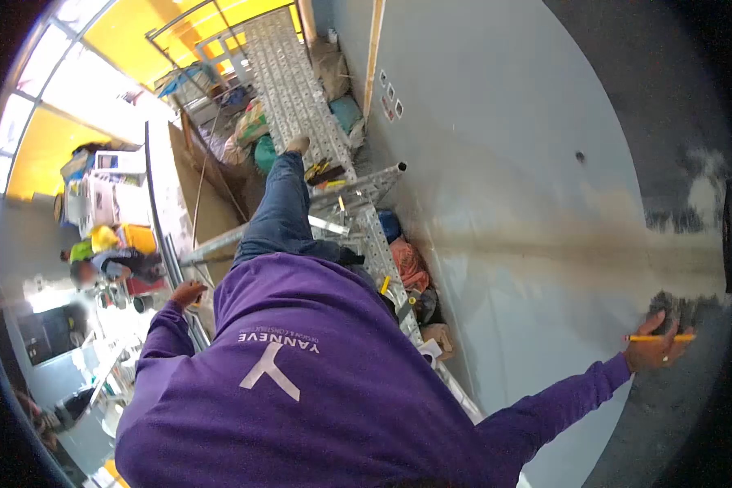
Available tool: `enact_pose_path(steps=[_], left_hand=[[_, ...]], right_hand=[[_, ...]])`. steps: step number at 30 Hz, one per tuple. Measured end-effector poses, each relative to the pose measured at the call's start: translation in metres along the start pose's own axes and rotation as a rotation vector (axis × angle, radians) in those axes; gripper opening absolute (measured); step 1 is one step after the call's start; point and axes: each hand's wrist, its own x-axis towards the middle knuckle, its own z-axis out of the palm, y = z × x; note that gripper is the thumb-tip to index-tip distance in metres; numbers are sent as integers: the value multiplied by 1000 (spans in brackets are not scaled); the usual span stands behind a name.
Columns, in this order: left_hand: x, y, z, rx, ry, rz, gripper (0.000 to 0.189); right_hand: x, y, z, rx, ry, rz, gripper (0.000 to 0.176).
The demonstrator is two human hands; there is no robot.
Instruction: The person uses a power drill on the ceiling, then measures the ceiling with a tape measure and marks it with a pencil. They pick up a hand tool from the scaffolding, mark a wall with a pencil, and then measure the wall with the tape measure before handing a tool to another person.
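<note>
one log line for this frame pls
left hand: gripping scaffold rail | right hand: holding yellow pencil against wall | stance: standing on scaffold deck

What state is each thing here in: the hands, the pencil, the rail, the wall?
right hand: closed on the pencil.
pencil: held level against the wall.
left hand: gripping the rail.
rail: gripped, bare metal.
wall: pale, dark patchy smears beside the right hand.
deck: perforated metal, one foot on it.
</note>
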Motion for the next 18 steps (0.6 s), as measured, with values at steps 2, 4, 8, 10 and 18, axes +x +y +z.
enact_pose_path(steps=[2,4,8,10,18], left_hand=[[104,29,-70,409,-22,409,14],[255,51,-146,968,47,868,19],[506,253,-278,1734,335,956,15],[577,388,-328,970,166,1011,9],[738,312,-301,464,-329,705,25]], right_hand=[[-12,-10,4,-77,-39,161,37],[34,-66,10,-131,-35,315,35],[264,-331,49,132,64,39,29],[367,-451,127,274,68,-271,30],[533,-707,345,349,40,-505,36]])
